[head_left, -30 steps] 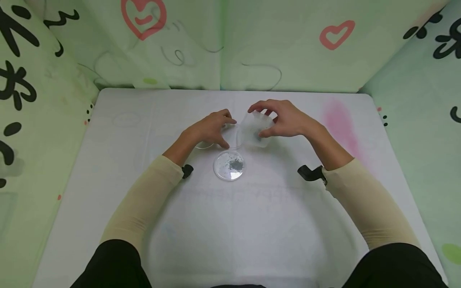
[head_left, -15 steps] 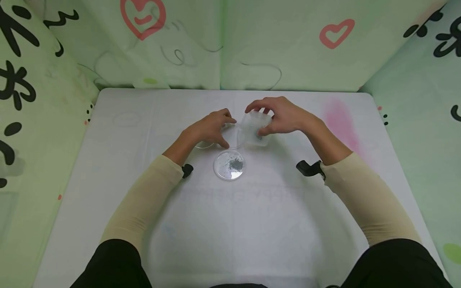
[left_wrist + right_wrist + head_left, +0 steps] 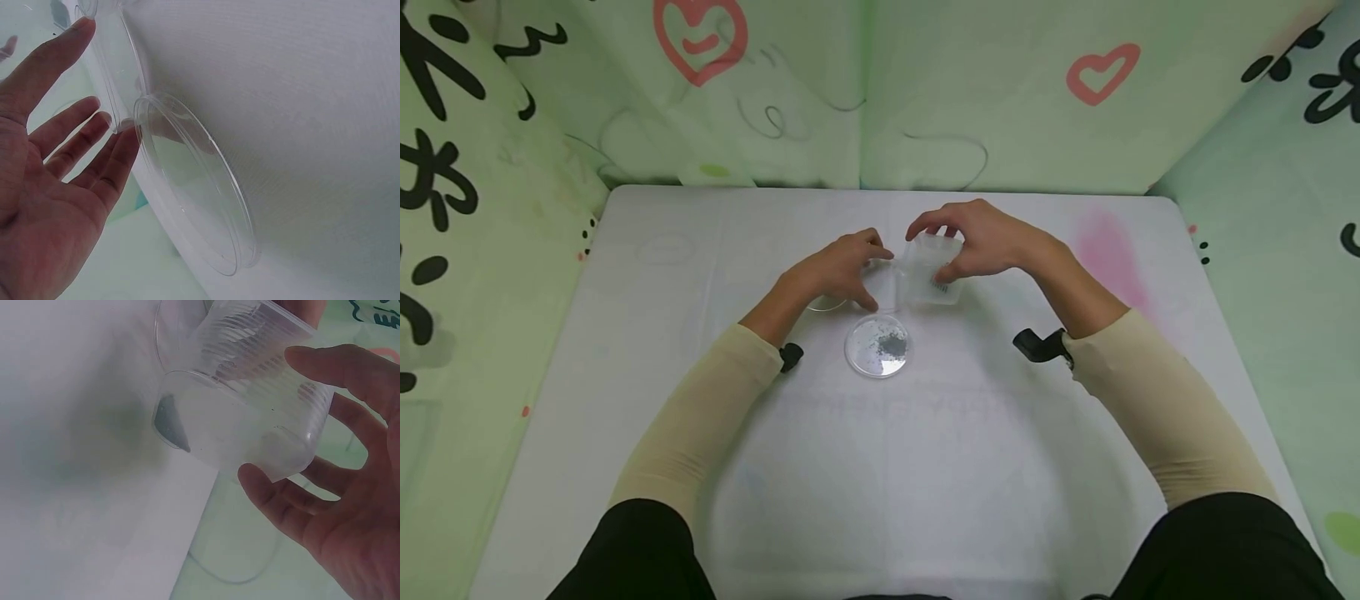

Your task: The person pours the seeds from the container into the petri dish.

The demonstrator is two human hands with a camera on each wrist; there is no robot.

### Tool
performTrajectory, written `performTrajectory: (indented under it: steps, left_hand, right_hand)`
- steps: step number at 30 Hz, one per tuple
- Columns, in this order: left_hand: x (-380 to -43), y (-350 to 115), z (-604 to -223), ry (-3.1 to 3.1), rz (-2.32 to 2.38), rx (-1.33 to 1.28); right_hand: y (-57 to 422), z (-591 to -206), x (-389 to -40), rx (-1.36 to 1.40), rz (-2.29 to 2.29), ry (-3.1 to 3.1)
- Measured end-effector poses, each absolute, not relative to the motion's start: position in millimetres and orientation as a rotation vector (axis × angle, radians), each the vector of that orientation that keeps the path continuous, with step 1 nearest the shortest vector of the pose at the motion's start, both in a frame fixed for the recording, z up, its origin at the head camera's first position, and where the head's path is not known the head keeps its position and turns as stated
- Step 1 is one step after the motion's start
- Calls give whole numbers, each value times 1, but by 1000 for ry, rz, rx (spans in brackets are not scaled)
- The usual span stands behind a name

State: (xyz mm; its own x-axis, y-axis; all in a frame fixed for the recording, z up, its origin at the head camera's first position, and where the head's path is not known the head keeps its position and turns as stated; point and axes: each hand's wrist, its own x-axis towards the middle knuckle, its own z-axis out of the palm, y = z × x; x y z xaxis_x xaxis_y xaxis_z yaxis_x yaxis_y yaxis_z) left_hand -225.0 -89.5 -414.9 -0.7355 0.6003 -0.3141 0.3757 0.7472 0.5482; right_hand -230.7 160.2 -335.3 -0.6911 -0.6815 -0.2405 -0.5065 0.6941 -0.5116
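Head view first: my right hand (image 3: 988,240) grips a clear plastic cup (image 3: 922,271) between thumb and fingers, tipped with its mouth toward my left hand (image 3: 841,268), which is spread wide, thumb and fingertips set about the rim of the middle dish (image 3: 883,293). I cannot tell how firmly those fingertips touch. A front dish (image 3: 859,354), just nearer me, carries a loose patch of grey powder (image 3: 892,343), and a third dish (image 3: 187,181) sits partly under my wrist.

In the right wrist view a dark wedge of powder (image 3: 169,424) lies in the cup's low corner, away from the mouth. That worries me most: if I tilted much further all at once, I'd expect the whole wedge to slide together and overshoot the middle dish onto the white table (image 3: 880,467). With too little tilt, fine grains would probably cling to the ribbed wall. The thin plastic may buckle under a hard squeeze, jolting powder out. Should my left fingertips slip, the light dish could skate into its neighbours; the front one sits close to my thumb, so a careless nudge might scatter what it holds.
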Motion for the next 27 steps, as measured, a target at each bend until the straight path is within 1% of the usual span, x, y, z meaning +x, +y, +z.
performTrajectory:
  steps: [17,27]
  left_hand:
    - [-223,-89,-411,2458,633,758]
    - [-224,-89,-412,2454,641,721]
  right_hand:
    - [146,-327,-236,-930,-458,2449]
    - [138,-322,-239,-984,-385,2419]
